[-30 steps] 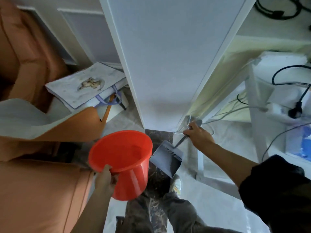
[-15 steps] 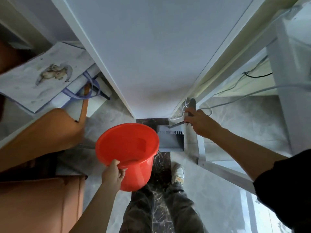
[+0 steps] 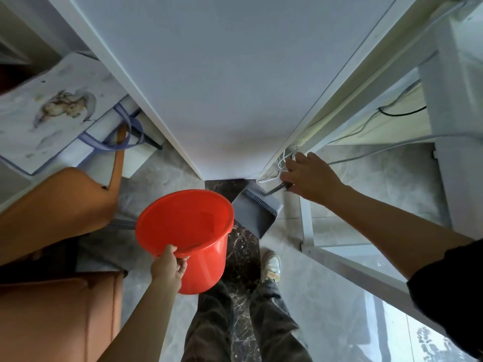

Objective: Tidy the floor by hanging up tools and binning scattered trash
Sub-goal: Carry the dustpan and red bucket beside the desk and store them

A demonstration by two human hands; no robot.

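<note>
Red plastic forms the bucket, which is gripped at its near rim by the left hand so that the open mouth is presented upward, ready as a bin. No trash can be made out inside it. The grey dustpan is held by its thin handle in the curled right hand, with the pan tilted just beside the bucket's far rim. The handle end is placed at the corner of the white wall panel, near white cables, probably for hanging. No hook can be seen.
</note>
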